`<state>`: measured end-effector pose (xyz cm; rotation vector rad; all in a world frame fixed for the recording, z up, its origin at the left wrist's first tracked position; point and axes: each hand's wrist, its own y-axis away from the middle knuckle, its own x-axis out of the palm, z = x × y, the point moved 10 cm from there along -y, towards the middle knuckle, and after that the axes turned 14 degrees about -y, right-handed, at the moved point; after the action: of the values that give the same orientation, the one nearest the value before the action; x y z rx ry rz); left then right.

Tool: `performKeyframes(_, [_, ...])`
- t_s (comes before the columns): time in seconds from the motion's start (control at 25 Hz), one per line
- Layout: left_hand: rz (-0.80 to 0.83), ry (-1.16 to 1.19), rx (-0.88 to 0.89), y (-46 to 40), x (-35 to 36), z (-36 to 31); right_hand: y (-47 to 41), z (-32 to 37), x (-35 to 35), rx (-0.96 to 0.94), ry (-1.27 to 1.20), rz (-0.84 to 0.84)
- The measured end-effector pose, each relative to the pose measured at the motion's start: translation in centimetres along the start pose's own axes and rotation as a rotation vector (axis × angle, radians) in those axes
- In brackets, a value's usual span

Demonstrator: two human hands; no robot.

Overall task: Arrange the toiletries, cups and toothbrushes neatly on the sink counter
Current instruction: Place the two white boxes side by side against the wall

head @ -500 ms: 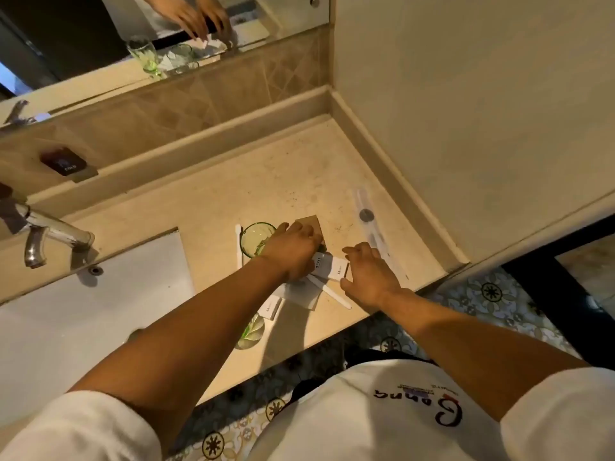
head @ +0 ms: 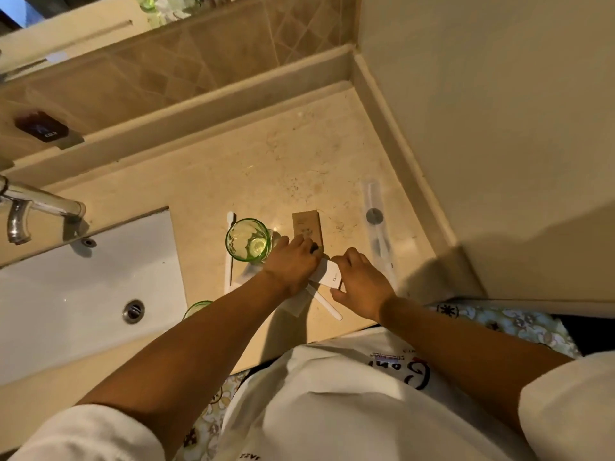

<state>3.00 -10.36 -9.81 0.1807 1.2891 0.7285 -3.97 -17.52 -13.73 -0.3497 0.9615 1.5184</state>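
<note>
A green glass cup (head: 248,241) stands upright on the counter (head: 266,168), with a white toothbrush (head: 229,247) lying just left of it. My left hand (head: 293,261) curls over the near end of a brown box (head: 307,227). My right hand (head: 361,284) pinches a small white box (head: 329,276) that lies between both hands. A white stick-shaped item (head: 327,306) and a flat white packet (head: 294,304) lie under my wrists. My left arm half hides a second green cup (head: 196,307). A toothbrush in a clear wrapper (head: 376,221) lies to the right.
The white sink basin (head: 83,294) with its drain and a chrome tap (head: 40,201) are on the left. A raised ledge (head: 216,108) runs along the back below the mirror, and a wall (head: 482,128) closes the right side. The counter's front edge is under my forearms.
My left hand has slid back, so more of the brown box shows. My right hand has closed in on the white box. The view has dropped closer to the counter.
</note>
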Motion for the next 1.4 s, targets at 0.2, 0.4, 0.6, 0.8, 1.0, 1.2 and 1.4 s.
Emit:
performKeyframes(0.2, [-0.012,0.1,-0.016,0.2,-0.3,1.0,0.3,0.4,-1.5,-0.034,-0.19,-0.072])
performKeyframes(0.4, [-0.119,0.247,-0.071,0.2,-2.7,4.6,1.6,2.9,-6.7,-0.255,-0.359,-0.394])
performKeyframes(0.6, [-0.183,0.943,-0.238,-0.8,-5.0,8.7,-0.1,2.6,-10.5,-0.192,-0.526,-0.548])
performKeyframes(0.8, [-0.179,1.695,-0.565,-2.9,-5.0,11.6,-2.5,3.9,-15.0,-0.28,-0.525,-0.757])
performKeyframes(1.0, [-0.232,1.963,-0.627,-7.2,-5.9,15.1,-7.4,2.5,-17.2,-0.117,-0.699,-0.797])
performKeyframes(1.2, [-0.21,2.007,-0.665,-11.9,-5.3,17.7,-12.6,-1.2,-16.3,0.258,-1.172,-0.727])
performKeyframes(1.4, [-0.212,1.983,-0.672,-17.2,-4.2,20.1,-17.7,-3.8,-15.4,0.381,-1.261,-0.759])
